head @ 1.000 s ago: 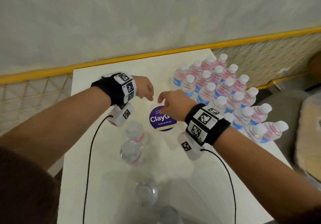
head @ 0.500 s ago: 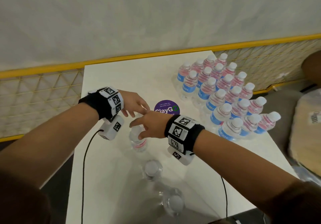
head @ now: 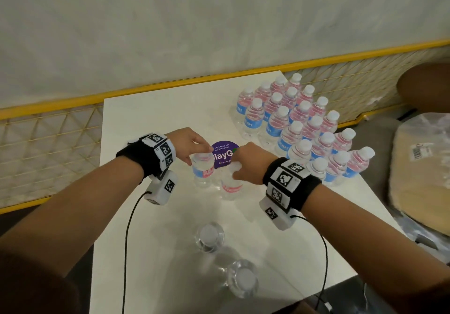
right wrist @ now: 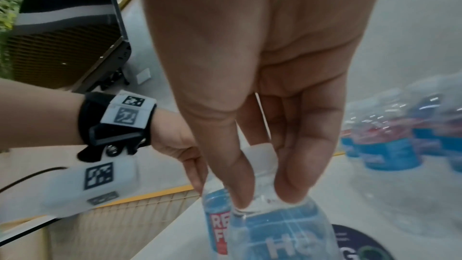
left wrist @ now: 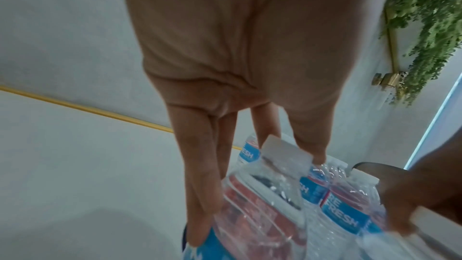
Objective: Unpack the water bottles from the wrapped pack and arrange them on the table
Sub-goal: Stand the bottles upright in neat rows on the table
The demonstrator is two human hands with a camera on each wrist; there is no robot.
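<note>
**Inspector:** Now, hands first. What differs from a second ago?

**Assistant:** A second ago both hands hung over the purple sticker (head: 222,154) holding nothing. Now the left hand (head: 188,144) pinches the cap of one bottle (head: 202,168), and the right hand (head: 247,162) has fingers and thumb closed round the neck of a second bottle (head: 231,184) just beside it.

**Inspector:** Confirmed from the wrists?

**Assistant:** Yes. The right wrist view shows fingertips (right wrist: 241,189) clamped at the neck; the left shows fingers down both sides of the cap.

**Inspector:** Meaning for the task?

**Assistant:** In my judgement, two bottles are being taken together for arranging. Two more bottles (head: 209,235) stand nearer the body than the hands. The block of bottles (head: 299,123) stands beyond the right hand, to its outer side.

**Inspector:** Surface and room?

**Assistant:** White table (head: 158,111), smooth. A yellow rail (head: 170,84) with mesh runs beyond it, under a pale wall. A plastic-wrapped bundle (head: 418,167) lies further right, off the table.
</note>
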